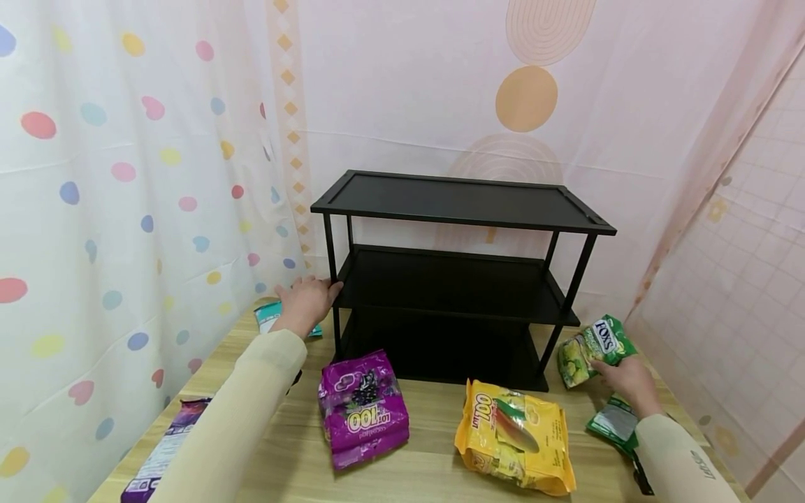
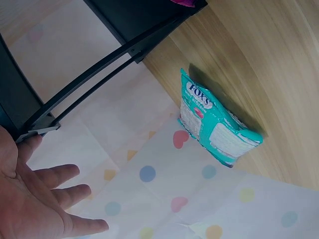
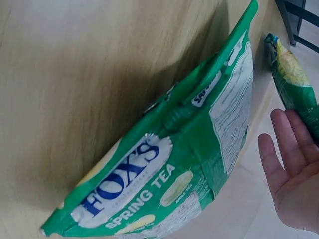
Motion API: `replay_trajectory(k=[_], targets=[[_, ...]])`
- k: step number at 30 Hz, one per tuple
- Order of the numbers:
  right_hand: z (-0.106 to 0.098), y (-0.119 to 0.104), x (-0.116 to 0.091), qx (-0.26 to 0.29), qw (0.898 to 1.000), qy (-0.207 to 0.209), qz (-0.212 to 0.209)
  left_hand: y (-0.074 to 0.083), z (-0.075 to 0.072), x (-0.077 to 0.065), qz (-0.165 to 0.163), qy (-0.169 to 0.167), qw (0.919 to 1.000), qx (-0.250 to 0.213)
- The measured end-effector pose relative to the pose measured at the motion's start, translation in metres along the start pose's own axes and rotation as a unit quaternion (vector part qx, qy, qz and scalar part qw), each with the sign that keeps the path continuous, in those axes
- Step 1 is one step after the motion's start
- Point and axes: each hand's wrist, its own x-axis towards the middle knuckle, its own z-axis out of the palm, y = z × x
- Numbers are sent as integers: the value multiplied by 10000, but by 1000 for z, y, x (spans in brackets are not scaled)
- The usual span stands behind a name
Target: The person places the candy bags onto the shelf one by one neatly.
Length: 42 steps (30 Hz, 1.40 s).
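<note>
My left hand (image 1: 306,304) touches the left end of the middle shelf of a black three-tier rack (image 1: 453,283), thumb by the post. In the left wrist view its fingers (image 2: 57,177) spread loosely beside the shelf corner. Behind and left of that hand lies a teal Fox's candy bag (image 2: 219,124). My right hand (image 1: 631,381) pinches a green Fox's candy bag (image 1: 591,349) at its lower right edge, thumb across the front, right of the rack. Another green Fox's bag, marked Spring Tea (image 3: 149,184), lies near the right wrist.
On the wooden table (image 1: 421,447), a purple Lot 100 candy bag (image 1: 365,409) leans at the rack's front left. A yellow Lot 100 bag (image 1: 516,440) lies at its front right. Another purple bag (image 1: 166,447) lies beyond the left forearm. Patterned curtains (image 1: 157,175) surround the table.
</note>
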Motion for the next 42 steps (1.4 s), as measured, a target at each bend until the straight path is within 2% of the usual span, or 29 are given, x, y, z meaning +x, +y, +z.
replay_trajectory(k=[8, 13, 20, 24, 30, 34, 42], targets=[[2, -3, 1, -48, 9998, 175, 101, 0, 0, -1, 9, 43, 10000, 27], [3, -5, 2, -17, 9983, 577, 70, 1, -1, -2, 10, 50, 10000, 40], [4, -7, 0, -131, 9939, 1079, -191, 1, -1, -3, 5, 81, 9999, 63], [7, -10, -2, 83, 9911, 1324, -141, 0, -1, -2, 10, 66, 9999, 107], [13, -18, -4, 515, 9816, 1837, 53, -1, 0, -2, 20, 40, 9999, 113], [14, -21, -6, 695, 9782, 1946, 219, -1, 0, -3, 8, 43, 10000, 89], [11, -29, -12, 851, 9609, 2628, 169, -1, -1, -2, 8, 84, 9999, 111]])
